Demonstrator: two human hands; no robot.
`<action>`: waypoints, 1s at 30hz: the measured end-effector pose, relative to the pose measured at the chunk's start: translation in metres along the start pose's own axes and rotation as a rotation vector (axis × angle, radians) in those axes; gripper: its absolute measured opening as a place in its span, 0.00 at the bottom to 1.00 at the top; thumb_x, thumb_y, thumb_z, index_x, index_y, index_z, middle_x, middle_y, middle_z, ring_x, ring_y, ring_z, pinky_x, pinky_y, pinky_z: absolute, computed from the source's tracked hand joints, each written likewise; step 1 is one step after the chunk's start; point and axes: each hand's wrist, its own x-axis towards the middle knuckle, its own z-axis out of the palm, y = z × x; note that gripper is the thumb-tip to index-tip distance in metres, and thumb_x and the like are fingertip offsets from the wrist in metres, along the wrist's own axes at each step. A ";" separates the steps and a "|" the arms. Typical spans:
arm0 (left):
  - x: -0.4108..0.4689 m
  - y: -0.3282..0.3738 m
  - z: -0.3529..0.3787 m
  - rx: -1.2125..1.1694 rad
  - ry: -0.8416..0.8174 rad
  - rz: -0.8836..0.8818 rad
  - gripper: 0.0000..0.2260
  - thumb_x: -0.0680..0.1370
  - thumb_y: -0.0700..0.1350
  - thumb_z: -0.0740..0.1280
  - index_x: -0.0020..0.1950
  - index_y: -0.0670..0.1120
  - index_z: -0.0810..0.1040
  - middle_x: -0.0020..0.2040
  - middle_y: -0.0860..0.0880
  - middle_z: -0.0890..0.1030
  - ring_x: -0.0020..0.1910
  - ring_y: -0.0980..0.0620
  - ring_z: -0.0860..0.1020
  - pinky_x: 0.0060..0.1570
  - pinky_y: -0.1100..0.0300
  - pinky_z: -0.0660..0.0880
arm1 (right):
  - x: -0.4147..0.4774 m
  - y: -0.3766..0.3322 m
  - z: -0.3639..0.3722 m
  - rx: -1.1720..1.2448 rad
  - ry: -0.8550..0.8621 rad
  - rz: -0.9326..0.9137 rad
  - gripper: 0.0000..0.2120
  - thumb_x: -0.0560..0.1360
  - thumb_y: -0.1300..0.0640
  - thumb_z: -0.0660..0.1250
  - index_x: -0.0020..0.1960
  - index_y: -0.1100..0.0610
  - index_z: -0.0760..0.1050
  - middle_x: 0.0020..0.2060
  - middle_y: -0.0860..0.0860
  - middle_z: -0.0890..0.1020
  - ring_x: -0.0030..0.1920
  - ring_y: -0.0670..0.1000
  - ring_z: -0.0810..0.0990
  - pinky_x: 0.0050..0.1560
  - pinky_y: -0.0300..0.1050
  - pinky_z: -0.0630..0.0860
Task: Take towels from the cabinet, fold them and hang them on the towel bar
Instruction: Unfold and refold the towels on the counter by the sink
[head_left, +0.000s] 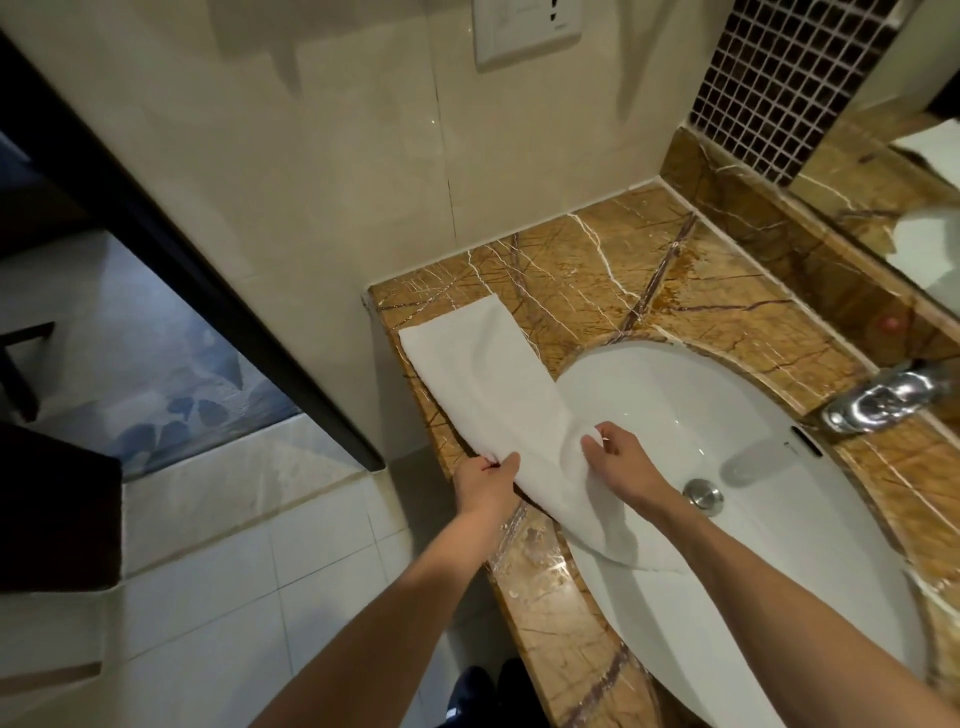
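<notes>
Careful, left hand (485, 483) pinches the 9 o'clock edge, right hand (621, 462) the 3 o'clock edge of the white folded towel (483, 374) on the brown marble bench (649, 270), whose near end overhangs the white oval sink (727, 405) and could slide in.

So there's a white towel (498, 400) folded into a long strip, lying on the brown marble counter (649, 270) with its near end drooping over the edge of the white sink (727, 415). The left hand (485, 480) pinches the towel's left edge right at the counter's front lip, and the right hand (621, 460) pinches the fabric over the basin. A chrome faucet (878, 402) sits on the right, with the drain plug (702, 492) just past the right wrist. Mirror (914, 171) up in the corner.
</notes>
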 end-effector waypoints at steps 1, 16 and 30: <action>-0.001 0.000 -0.001 -0.013 -0.009 0.007 0.04 0.76 0.42 0.69 0.46 0.42 0.77 0.46 0.46 0.80 0.44 0.50 0.78 0.42 0.61 0.74 | 0.000 -0.003 0.000 -0.027 -0.002 -0.012 0.09 0.81 0.55 0.59 0.42 0.55 0.70 0.35 0.49 0.74 0.34 0.46 0.71 0.34 0.39 0.66; 0.001 -0.019 -0.032 0.191 -0.462 0.140 0.18 0.72 0.46 0.74 0.61 0.48 0.78 0.57 0.52 0.82 0.57 0.54 0.79 0.62 0.54 0.75 | 0.013 -0.025 -0.005 -0.026 0.022 0.129 0.15 0.81 0.52 0.59 0.47 0.64 0.74 0.43 0.61 0.79 0.40 0.56 0.77 0.43 0.47 0.72; -0.020 -0.016 -0.030 -0.106 -0.372 0.018 0.15 0.80 0.45 0.64 0.66 0.46 0.72 0.60 0.44 0.80 0.55 0.43 0.80 0.43 0.51 0.82 | -0.011 -0.023 -0.012 0.144 -0.070 0.185 0.09 0.79 0.58 0.56 0.44 0.59 0.72 0.41 0.57 0.74 0.42 0.53 0.72 0.46 0.47 0.72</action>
